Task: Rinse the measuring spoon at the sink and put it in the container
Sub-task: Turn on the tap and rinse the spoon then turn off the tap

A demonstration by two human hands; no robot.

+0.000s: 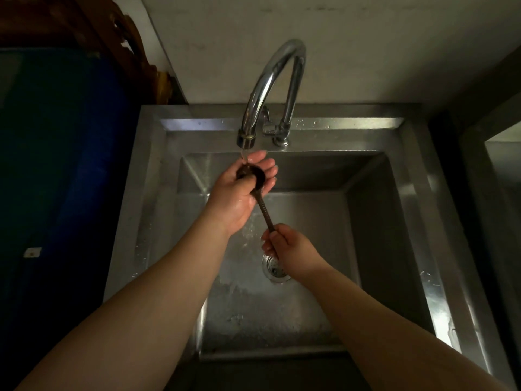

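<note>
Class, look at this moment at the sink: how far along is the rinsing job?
Done: the faucet is running. In hand: the right hand holds the measuring spoon by its handle while the left hand cups and rubs its bowl under the stream, over the sink. Left: finishing the rinse and putting it in the container, which is not in view.

Steel sink (417, 193) sitting against the wall, chrome faucet (270, 88) standing on its back rim, round drain (275, 268) lying in the wet basin

We find the sink (375, 221) basin open below and right of both hands; the faucet (270, 80) arches overhead, its spout just above them.
</note>
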